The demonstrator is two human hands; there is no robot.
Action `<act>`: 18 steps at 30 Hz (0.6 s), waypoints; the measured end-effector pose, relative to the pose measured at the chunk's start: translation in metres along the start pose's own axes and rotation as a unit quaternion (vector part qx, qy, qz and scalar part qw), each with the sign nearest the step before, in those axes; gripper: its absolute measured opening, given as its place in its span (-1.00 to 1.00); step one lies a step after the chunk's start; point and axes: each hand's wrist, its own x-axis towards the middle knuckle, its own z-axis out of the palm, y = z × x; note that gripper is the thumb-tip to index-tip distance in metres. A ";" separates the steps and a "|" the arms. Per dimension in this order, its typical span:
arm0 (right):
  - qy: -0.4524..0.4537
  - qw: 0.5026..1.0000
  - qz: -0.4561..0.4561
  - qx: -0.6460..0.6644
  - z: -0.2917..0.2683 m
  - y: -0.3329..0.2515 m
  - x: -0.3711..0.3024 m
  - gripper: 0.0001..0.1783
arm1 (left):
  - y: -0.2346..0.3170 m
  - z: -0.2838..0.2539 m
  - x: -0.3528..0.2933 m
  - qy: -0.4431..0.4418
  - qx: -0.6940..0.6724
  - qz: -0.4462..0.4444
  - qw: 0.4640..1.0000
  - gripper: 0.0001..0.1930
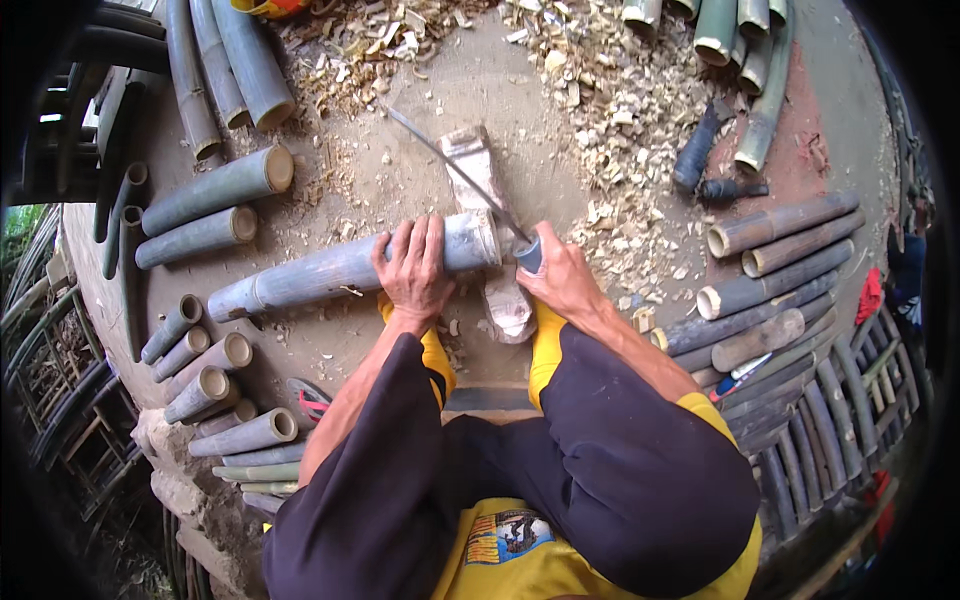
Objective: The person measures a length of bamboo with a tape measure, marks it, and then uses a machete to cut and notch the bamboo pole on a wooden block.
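A thick grey-green bamboo tube (330, 268) lies crosswise in front of me, its right end resting over a pale wooden block (467, 160). My left hand (412, 265) is wrapped over the tube's top near that end. In my right hand (565, 275) is the dark handle of a long, thin-bladed knife (440, 152). Its narrow, slightly bent blade points away to the upper left, crossing above the block just beyond the tube's cut end. Whether the blade touches the tube, I cannot tell.
Bamboo pieces (225, 190) lie in groups at the left, with more bamboo tubes (785, 222) stacked at the right. Wood chips (630, 130) cover the ground ahead. A dark-handled tool (697, 150) lies at the far right; a blue-and-white pen-like object (745, 370) rests on the right stack.
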 end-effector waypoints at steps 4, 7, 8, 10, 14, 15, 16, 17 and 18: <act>0.159 0.969 -0.177 0.064 -0.005 -0.018 -0.005 -0.64 | 0.006 0.002 0.004 0.059 -0.003 0.011 0.998 -0.38; 0.025 0.999 -0.021 -0.042 -0.007 -0.007 0.007 -0.63 | 0.006 -0.002 0.004 0.032 0.020 0.006 0.999 -0.33; 0.007 0.999 -0.008 -0.030 -0.012 -0.007 0.006 -0.62 | 0.002 -0.004 0.007 0.036 0.022 0.009 0.999 -0.33; 0.014 0.999 -0.007 0.043 -0.017 -0.013 -0.001 -0.58 | -0.005 -0.012 0.026 -0.110 -0.056 0.024 0.992 -0.27; 0.216 0.952 -0.204 0.070 -0.020 -0.037 -0.014 -0.59 | -0.016 -0.014 0.056 -0.353 -0.137 0.027 0.925 -0.20; 0.218 0.952 -0.206 0.069 -0.012 -0.023 -0.008 -0.59 | -0.015 -0.013 0.051 -0.301 -0.135 0.039 0.943 -0.19; 0.092 0.993 -0.077 0.012 -0.001 0.000 0.000 -0.60 | -0.012 -0.013 0.047 -0.274 -0.133 0.045 0.951 -0.19; -0.036 0.997 0.049 -0.048 0.001 0.013 0.009 -0.60 | -0.009 -0.016 0.043 -0.246 -0.131 0.049 0.959 -0.19; -0.012 0.999 0.003 -0.041 -0.007 0.011 0.008 -0.62 | -0.003 -0.016 0.037 -0.221 -0.110 0.032 0.969 -0.20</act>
